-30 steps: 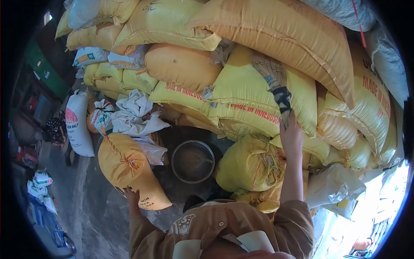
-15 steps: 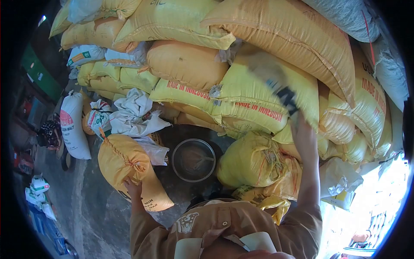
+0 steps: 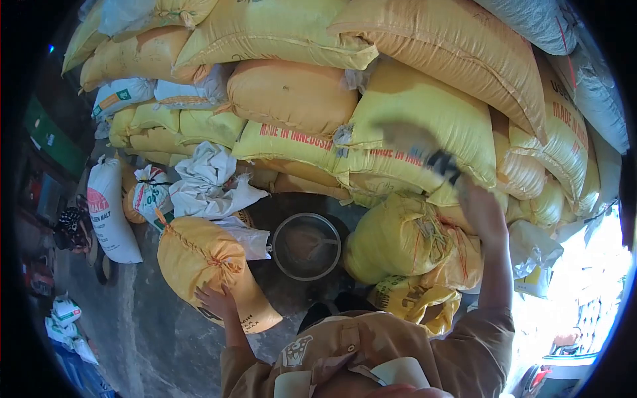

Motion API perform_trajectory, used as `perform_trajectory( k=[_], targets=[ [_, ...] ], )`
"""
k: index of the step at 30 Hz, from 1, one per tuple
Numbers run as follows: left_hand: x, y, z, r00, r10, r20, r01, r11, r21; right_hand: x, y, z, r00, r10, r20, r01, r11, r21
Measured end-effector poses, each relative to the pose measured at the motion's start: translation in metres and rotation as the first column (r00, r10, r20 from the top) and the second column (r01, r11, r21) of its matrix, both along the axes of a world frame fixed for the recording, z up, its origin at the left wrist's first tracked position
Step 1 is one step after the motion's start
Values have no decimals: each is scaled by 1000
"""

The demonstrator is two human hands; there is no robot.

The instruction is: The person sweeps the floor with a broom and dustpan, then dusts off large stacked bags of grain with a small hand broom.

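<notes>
My left hand (image 3: 217, 304) lies with spread fingers on a plump orange sack (image 3: 199, 255), just below its tied, gathered neck. Raised in front of the stack, my right hand (image 3: 474, 199) is closed around a tool with a dark grip (image 3: 442, 164) and a broad grey-brown end. Motion smears this tool, so I cannot tell its exact kind. Behind it lies a yellow sack (image 3: 431, 99) with red print. On the floor between my arms is a round metal basin (image 3: 279, 262) with some brownish material inside.
Yellow and orange sacks (image 3: 292, 93) are piled high across the back. A tied yellow sack (image 3: 385, 239) and a crumpled yellow bag (image 3: 415, 305) stand right of the basin. Crumpled white sacks (image 3: 206, 176) and an upright white malt sack (image 3: 113, 219) are on the left.
My right hand and the tool have dropped slightly, and the tool has swung flatter. My left hand has spread its fingers on the orange sack. The view has shifted slightly.
</notes>
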State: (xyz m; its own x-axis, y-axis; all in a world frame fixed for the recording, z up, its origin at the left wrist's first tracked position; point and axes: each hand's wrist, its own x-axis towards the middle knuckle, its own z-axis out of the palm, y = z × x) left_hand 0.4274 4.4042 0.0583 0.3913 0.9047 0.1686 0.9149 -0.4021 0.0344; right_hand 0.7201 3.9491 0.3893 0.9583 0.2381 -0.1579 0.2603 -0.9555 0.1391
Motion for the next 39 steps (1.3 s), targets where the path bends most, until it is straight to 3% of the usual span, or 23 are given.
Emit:
perform_trajectory(
  k=[1, 2, 3, 5, 6, 7, 9, 11, 12, 14, 15, 17, 18, 20, 21, 23, 27, 29, 31, 32, 34, 38, 39],
  targets=[
    [-2, 1, 1, 1000, 1, -4, -1, 1000, -9, 8, 2, -1, 964, 0, 266, -21, 997, 76],
    [1, 5, 5, 979, -65, 191, 72, 997, -30, 16, 4, -5, 857, -21, 515, -65, 987, 148],
    [1, 10, 7, 916, -124, 382, 147, 989, -31, 23, 7, -11, 855, -20, 518, -66, 987, 148],
    [-3, 25, -6, 959, -105, 263, 131, 987, -87, 37, 11, -31, 929, -85, 359, 61, 995, 79],
    [-5, 32, -13, 987, -93, 134, 112, 984, -139, 34, 15, -51, 942, -115, 314, 82, 990, 116],
    [-6, 36, -15, 987, -90, 136, 108, 985, -136, 23, 19, -69, 953, -144, 267, 106, 983, 152],
    [-6, 38, -21, 996, -87, 30, 91, 965, -248, -11, 26, -84, 998, -61, 10, 60, 996, 69],
    [-4, 41, -32, 997, -77, 22, 80, 963, -256, -30, 19, -114, 955, 60, -292, -71, 997, -28],
    [-5, 41, -34, 998, -69, 9, 69, 963, -260, -36, 14, -123, 954, 64, -294, -77, 997, -31],
    [-6, 41, -28, 998, -64, -6, 59, 949, -310, -34, 6, -130, 819, 124, -561, -189, 980, -59],
    [-4, 42, -23, 998, -66, -20, 55, 932, -358, -30, 7, -122, 821, 141, -553, -207, 977, -58],
    [-4, 39, -14, 997, -76, -31, 58, 923, -381, -34, 10, -99, 960, 130, -248, -96, 985, 144],
    [-4, 37, -10, 994, -104, -41, 79, 910, -408, -35, 13, -88, 958, 147, -248, -112, 983, 147],
    [-1, 36, -11, 994, -86, -71, 48, 906, -421, -33, 18, -71, 993, -58, 106, -3, 863, 505],
    [1, 35, -12, 991, -87, -104, 33, 898, -438, -29, 21, -72, 993, -43, 108, -18, 862, 506],
    [5, 34, -9, 990, -67, -126, 3, 891, -454, -21, 23, -82, 904, -344, 255, 116, 770, 627],
    [10, 36, -7, 985, -47, -164, -40, 872, -489, -23, 14, -130, 954, -277, 112, 198, 867, 458],
    [9, 38, -14, 986, -46, -159, -35, 881, -473, -46, 14, -159, 990, -118, 71, 76, 897, 434],
    [6, 38, -17, 986, -49, -159, -29, 889, -456, -45, -19, -232, 942, 47, -333, 147, 833, 533],
    [6, 38, -16, 984, -55, -167, -27, 892, -451, -56, -17, -234, 941, 53, -334, 141, 836, 531],
    [11, 37, -17, 985, -46, -165, -34, 892, -451, -72, -1, -213, 744, -27, -667, 522, 648, 555],
    [9, 39, -18, 974, -55, -220, -51, 892, -449, -65, 43, -141, 811, -93, -578, 527, 546, 651],
    [11, 39, -18, 971, -59, -232, -55, 888, -456, -55, 53, -136, 891, -29, -453, 409, 484, 774]
  ],
)
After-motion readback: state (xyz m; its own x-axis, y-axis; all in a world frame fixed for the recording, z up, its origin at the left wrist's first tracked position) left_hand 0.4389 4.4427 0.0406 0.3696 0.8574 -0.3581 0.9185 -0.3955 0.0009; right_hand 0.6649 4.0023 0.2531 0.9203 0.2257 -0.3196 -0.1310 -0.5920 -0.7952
